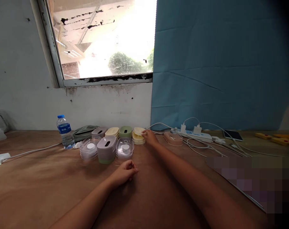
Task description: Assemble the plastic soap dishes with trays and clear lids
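My right hand (150, 137) reaches to the back of the table and pinches the edge of a pale yellow plastic lid (138, 131) on top of a small stack. My left hand (126, 172) rests nearer on the table, its fingers curled in, with nothing visible in them. Just beyond it stand clear plastic containers (124, 151) in a stack and a lilac lid with a dark slot (107, 144) stacked over a green rim. Another clear stack (89, 148) is to their left. Behind sit a green slotted lid (125, 131), a yellow stack (112, 131) and a lilac lid (99, 131).
A water bottle (65, 132) and a grey-green pouch (83, 132) stand at the left. Right of my right hand lie a pinkish slotted lid (173, 138), a power strip (194, 135) with cables, a phone (233, 135) and yellow tools (281, 141). A blurred-out panel is at the right.
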### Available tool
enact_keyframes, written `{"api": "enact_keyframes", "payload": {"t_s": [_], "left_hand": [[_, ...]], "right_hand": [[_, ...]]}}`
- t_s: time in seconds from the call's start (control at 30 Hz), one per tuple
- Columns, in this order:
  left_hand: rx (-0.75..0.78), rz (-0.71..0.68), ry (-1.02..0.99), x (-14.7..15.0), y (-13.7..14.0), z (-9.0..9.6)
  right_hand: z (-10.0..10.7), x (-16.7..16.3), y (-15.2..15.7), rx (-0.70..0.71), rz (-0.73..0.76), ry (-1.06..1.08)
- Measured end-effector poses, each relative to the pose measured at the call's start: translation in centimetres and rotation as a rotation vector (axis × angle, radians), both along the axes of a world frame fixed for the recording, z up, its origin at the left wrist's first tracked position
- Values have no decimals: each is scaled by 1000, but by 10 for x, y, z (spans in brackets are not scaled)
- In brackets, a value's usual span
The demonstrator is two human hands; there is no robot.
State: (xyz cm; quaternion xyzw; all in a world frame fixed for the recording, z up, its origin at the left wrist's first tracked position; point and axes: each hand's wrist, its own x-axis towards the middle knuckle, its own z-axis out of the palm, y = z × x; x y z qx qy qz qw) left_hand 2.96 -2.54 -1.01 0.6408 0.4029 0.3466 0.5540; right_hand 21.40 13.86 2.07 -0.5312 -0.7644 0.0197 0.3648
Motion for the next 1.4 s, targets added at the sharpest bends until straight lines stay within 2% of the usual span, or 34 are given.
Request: {"api": "enact_keyframes", "payload": {"t_s": [0.07,0.13,0.23,0.3,0.37,0.47,0.53,0.67,0.8,0.93,1.07,1.2,1.4], "left_hand": [[39,-9,50,0,-3,1],[143,-13,103,0,-10,4],[402,2,185,2,-25,16],[575,67,208,4,-31,29],[726,173,217,6,-26,44],[887,352,357,9,7,71],[878,469,646,10,42,85],[751,493,823,11,111,96],[622,478,974,11,148,90],[545,466,1054,9,163,79],[559,456,1063,6,166,75],[657,465,1027,-1,164,82],[829,456,935,-9,149,104]], "right_hand": [[5,8,-9,9,1,59],[8,21,-25,14,16,112],[8,49,-63,-1,88,155],[6,68,-95,-34,156,155],[3,85,-126,-77,216,146],[0,100,-165,-228,306,144],[-2,103,-181,-291,345,137],[-8,101,-195,-300,463,70],[-11,102,-199,-320,531,-30],[-8,103,-202,-347,547,-99],[-4,103,-203,-351,596,-106],[-4,102,-201,-364,627,-82],[-6,105,-202,-375,638,-111]]}}
